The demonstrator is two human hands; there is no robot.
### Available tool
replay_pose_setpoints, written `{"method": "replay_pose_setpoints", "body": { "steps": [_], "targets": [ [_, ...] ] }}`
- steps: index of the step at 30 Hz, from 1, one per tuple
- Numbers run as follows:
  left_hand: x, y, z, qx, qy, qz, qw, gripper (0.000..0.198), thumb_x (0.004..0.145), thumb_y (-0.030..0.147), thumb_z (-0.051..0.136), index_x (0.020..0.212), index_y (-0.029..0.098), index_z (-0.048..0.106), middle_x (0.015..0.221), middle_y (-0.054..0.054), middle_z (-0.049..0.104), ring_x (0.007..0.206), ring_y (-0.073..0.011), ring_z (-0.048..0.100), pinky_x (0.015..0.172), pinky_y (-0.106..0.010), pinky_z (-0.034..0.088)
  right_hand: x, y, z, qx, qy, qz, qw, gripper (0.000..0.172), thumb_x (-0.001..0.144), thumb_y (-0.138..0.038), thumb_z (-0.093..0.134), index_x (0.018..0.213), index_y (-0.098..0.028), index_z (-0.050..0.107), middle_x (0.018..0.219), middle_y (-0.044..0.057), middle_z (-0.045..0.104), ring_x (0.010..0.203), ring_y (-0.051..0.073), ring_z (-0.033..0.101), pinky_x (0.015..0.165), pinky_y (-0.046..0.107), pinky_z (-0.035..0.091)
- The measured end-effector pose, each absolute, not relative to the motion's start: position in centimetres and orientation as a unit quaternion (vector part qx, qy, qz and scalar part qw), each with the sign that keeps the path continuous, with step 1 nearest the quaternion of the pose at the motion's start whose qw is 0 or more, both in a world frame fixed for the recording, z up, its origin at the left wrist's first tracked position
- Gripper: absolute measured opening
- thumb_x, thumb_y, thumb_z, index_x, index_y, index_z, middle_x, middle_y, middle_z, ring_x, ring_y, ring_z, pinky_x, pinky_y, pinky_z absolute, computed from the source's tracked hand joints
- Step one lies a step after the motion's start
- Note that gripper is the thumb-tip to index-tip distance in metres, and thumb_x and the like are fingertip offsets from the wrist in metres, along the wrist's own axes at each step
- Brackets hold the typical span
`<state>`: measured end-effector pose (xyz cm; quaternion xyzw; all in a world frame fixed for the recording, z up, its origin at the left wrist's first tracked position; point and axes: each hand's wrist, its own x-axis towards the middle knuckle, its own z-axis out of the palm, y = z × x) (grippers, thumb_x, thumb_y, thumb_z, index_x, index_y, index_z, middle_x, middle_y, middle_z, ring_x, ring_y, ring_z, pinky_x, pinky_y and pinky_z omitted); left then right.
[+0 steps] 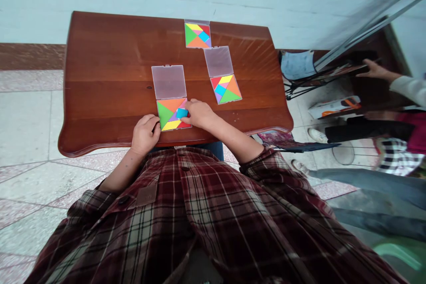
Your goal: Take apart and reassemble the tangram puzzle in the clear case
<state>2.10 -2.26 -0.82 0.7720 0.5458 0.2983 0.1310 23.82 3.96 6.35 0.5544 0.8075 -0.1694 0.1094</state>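
Note:
A tangram case [170,82] lies on the table with its clear lid folded back away from me. Coloured pieces fill its tray, among them a green triangle [164,114], an orange triangle [171,104] and a yellow piece [170,125]. My right hand [199,114] has thumb and forefinger closed on the blue square piece [181,113], which looks slightly tilted in the tray. Parts of the red and pink pieces are hidden under those fingers. My left hand [145,134] is curled, its fingertips gripping the left edge of the case.
Two more filled tangram cases lie on the brown wooden table [109,75]: an open one [226,88] to the right and another [197,35] at the far edge by the wall. At the right are other people's legs, a person's hand [374,71] and a folding chair [282,141].

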Motion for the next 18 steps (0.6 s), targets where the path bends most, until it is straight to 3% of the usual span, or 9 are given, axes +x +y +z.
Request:
{"method": "replay_pose_setpoints", "body": {
  "steps": [13, 18],
  "targets": [
    [2.3, -2.2, -0.5, 0.772, 0.543, 0.300, 0.139, 0.024, 0.087, 0.024, 0.045, 0.097, 0.018, 0.065, 0.102, -0.009, 0.066, 0.096, -0.0214, 0.060, 0.089, -0.036, 0.049, 22.9, 3.1, 6.6, 0.589, 0.788, -0.145, 0.103, 0.046, 0.084, -0.041, 0.058, 0.115, -0.007, 0.061, 0.110, 0.018, 0.063, 0.098, 0.027, 0.061, 0.077, 0.034, 0.044],
    [2.4, -2.4, -0.2, 0.758, 0.546, 0.320, 0.161, 0.023, 0.087, 0.025, 0.045, 0.096, 0.017, 0.065, 0.102, -0.010, 0.065, 0.096, -0.0215, 0.060, 0.090, -0.037, 0.049, 25.7, 3.4, 6.7, 0.617, 0.758, -0.210, -0.013, 0.033, 0.081, -0.042, 0.060, 0.099, -0.015, 0.063, 0.099, 0.010, 0.065, 0.086, 0.020, 0.059, 0.072, 0.030, 0.043]
  ]
}}
